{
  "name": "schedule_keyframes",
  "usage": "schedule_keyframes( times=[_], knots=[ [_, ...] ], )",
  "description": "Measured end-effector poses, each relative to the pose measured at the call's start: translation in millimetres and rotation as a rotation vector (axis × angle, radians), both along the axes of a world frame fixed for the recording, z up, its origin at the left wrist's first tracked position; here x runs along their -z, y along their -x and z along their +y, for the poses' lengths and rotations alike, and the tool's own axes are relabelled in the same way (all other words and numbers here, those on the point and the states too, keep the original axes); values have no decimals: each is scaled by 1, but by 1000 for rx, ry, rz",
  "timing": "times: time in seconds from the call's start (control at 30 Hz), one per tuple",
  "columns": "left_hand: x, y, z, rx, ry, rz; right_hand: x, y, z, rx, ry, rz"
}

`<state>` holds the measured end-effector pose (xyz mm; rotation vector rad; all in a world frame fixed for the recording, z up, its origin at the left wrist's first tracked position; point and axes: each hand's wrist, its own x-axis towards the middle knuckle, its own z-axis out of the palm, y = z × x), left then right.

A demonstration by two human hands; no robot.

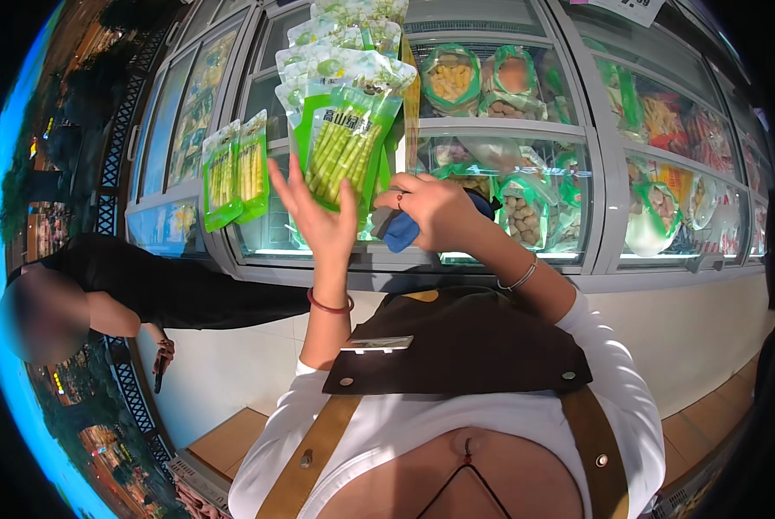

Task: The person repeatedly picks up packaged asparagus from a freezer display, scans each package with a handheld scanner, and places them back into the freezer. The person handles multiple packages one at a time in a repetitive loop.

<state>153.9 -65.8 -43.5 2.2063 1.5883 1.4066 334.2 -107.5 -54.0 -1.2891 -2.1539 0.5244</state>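
Observation:
My left hand (322, 224) is raised with its fingers apart, at the lower left of a green pouch of bamboo shoots (345, 146). Its thumb overlaps the pouch's lower part; whether they touch is unclear. Behind that pouch, similar green-and-white pouches (342, 65) stand in a stack on the freezer. My right hand (433, 211), bent at the wrist, grips a folded blue cloth (400, 232) just right of the pouch's bottom. Part of the cloth is hidden by the fingers. Two more bamboo-shoot pouches (237, 172) lie side by side, left of my left hand.
Glass-topped freezers (585, 201) with grey frames run across in front of me. Open green-rimmed bags of food (451, 78) sit beneath the glass. At left stands a person in black clothes (186, 292), holding a dark object. A price sign (634, 10) hangs at the top right.

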Motion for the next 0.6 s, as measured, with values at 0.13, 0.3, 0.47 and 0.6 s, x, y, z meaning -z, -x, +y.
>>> schedule_keyframes(
  times=[0.13,0.3,0.47,0.6],
  knots=[
    [9,40,-26,40,-99,280,7,6,1,53,-78,14],
    [13,33,-17,192,-37,370,5,7,-1,14,9,20],
    [9,21,5,137,88,462,-2,1,4,-78,66,-3],
    [22,10,27,95,150,438,-7,3,2,-48,130,-57]
  ],
)
